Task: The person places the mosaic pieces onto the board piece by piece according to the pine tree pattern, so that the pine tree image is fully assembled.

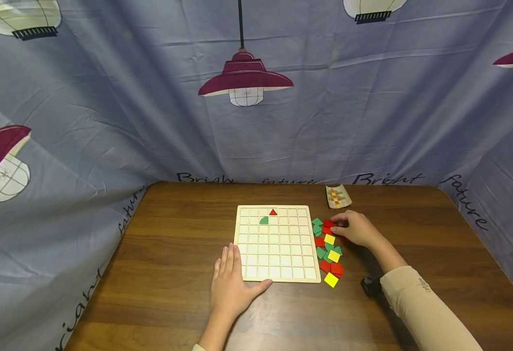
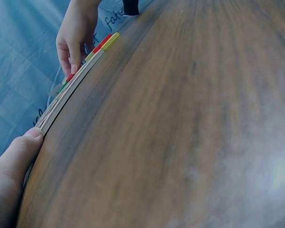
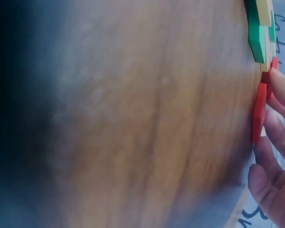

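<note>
Plainly, your right hand is nearer, red tiles just left of it; I can't tell whether that grip pinches one; your left hand lies spread.

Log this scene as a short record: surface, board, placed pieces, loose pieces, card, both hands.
surface: wooden table
board: pale gridded board, lying flat
placed pieces: red triangle, top row; green quarter-circle, one row nearer, one column left
loose pieces: red, green and yellow pieces, beside the board's right edge
card: patterned card, beyond the loose pieces
left hand: at the board's near-left corner
right hand: fingertips at red loose pieces; grip unclear
</note>
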`<state>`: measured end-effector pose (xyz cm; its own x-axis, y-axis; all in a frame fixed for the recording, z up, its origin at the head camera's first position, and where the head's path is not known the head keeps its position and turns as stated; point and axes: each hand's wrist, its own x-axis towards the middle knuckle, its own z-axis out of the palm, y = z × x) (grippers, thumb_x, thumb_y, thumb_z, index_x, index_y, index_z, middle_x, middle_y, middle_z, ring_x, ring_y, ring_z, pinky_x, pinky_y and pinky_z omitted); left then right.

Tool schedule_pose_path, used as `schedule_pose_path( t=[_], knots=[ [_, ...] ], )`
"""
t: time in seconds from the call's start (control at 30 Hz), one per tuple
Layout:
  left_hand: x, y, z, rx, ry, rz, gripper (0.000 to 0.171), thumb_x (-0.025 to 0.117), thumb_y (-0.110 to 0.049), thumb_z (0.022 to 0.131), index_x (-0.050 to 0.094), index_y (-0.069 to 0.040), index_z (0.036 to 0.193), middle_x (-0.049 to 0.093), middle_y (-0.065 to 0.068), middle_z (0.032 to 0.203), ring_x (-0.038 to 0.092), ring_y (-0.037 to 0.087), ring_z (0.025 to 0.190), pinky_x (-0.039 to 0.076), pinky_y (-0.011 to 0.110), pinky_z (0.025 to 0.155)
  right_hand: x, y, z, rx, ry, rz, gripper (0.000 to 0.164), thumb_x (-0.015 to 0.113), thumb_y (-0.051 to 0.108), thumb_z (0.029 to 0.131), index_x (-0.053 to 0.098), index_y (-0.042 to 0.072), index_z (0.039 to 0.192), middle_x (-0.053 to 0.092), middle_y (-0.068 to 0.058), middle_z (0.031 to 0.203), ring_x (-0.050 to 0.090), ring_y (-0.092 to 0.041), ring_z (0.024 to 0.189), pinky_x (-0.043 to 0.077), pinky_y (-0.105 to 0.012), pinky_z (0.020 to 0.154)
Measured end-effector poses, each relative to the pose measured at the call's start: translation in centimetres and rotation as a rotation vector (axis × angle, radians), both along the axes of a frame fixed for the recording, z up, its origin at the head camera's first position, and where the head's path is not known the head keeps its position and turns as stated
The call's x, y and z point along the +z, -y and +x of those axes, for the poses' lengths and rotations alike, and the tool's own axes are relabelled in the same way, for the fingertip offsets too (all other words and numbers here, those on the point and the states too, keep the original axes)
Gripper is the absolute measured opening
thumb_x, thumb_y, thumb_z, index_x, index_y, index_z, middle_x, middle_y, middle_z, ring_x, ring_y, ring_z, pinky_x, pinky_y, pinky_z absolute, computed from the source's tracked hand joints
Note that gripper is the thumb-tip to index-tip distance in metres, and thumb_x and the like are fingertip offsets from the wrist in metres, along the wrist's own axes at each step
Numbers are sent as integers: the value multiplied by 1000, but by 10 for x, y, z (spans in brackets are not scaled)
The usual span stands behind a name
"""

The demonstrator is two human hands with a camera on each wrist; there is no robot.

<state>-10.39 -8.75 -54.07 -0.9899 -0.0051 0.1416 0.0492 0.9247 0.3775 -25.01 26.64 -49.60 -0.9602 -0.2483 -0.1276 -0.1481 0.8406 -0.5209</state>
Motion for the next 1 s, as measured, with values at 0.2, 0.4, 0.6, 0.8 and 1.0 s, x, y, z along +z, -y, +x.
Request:
schedule_pose_path(
  t=[0.2,0.4,0.6,0.8,1.0],
  knots=[
    [0,0,0,-1,3,-7,129,50,-92,69,24,-1,157,20,13,165,17,28,155,18,48,126,-2,0,-1,-27,25,-68,31,71,22,91,68,4,116,63,-11,102,55,-25,94,47,-37,82],
    [-2,1,0,2,-2,-10,129,49,-93,69,24,-2,157,21,13,165,17,28,154,19,48,126,-3,1,-3,-42,44,-120,31,72,21,90,65,4,115,61,-8,97,53,-22,90,43,-32,77],
    [-2,1,-1,1,-8,-6,129,50,-92,69,24,-2,156,21,13,165,18,28,154,19,48,126,-7,0,-6,-54,36,-190,32,75,18,87,62,2,112,62,-11,98,55,-20,86,45,-29,73],
    [-2,1,0,0,-5,-7,128,51,-92,69,24,-1,156,21,13,165,18,28,154,19,47,126,-10,0,-8,-75,34,-257,31,75,17,87,62,0,111,66,-13,98,56,-20,82,47,-28,71],
    [-2,1,-1,1,-1,-13,129,50,-92,69,23,-1,157,20,13,165,17,28,155,19,47,126,-7,8,-11,-83,-20,-293,25,68,13,93,61,2,113,66,-12,96,59,-19,84,49,-25,73]
  ],
)
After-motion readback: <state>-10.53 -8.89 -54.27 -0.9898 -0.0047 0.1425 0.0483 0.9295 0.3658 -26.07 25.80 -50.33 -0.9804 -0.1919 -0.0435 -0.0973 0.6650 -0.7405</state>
